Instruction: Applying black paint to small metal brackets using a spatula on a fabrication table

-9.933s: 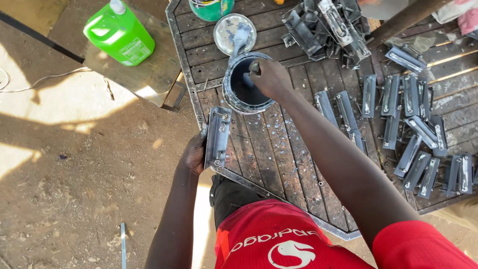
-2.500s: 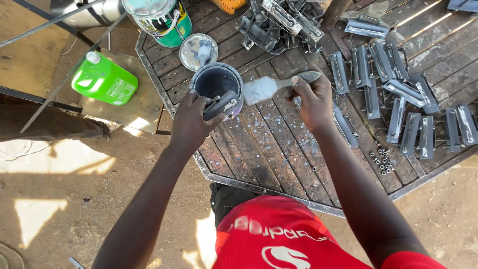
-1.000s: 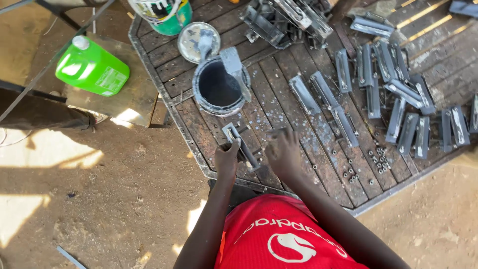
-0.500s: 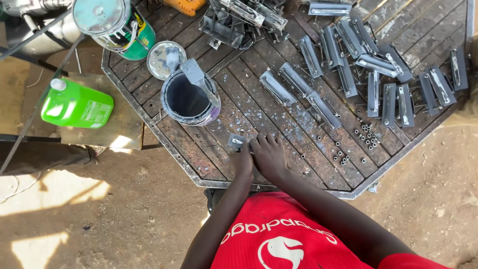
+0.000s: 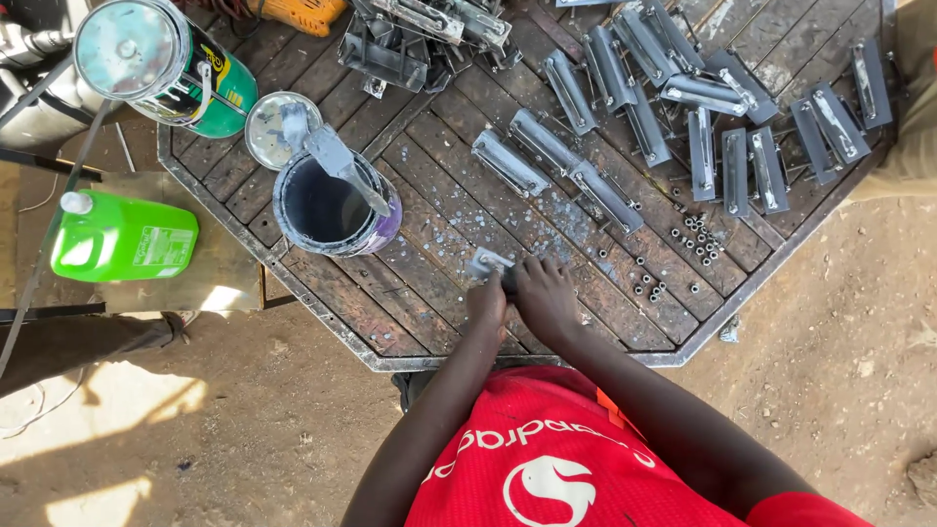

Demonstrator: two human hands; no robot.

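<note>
My left hand (image 5: 485, 304) and my right hand (image 5: 543, 293) are together near the front edge of the slatted table (image 5: 547, 359). Both close on a small silver-painted metal piece (image 5: 484, 262) that rests on the slats; my fingers hide part of it. Behind and to the left stands an open paint can (image 5: 325, 210) of dark paint with a paintbrush (image 5: 342, 168) laid across its rim. The can's lid (image 5: 276, 129) lies just behind it. Neither hand touches the can or the brush.
Several silver-painted metal latches (image 5: 605, 195) lie in rows across the table's middle and right, with a pile of parts (image 5: 410, 39) at the back. Small loose nuts (image 5: 688, 244) sit right of my hands. A closed green paint can (image 5: 161, 63), a green jug (image 5: 122, 236) and an orange tool (image 5: 303, 12) are at the left and back.
Earlier I held a metal piece and the brush over the can. The brush now lies on the can, and both hands have dropped to the table's front edge on a small piece.
</note>
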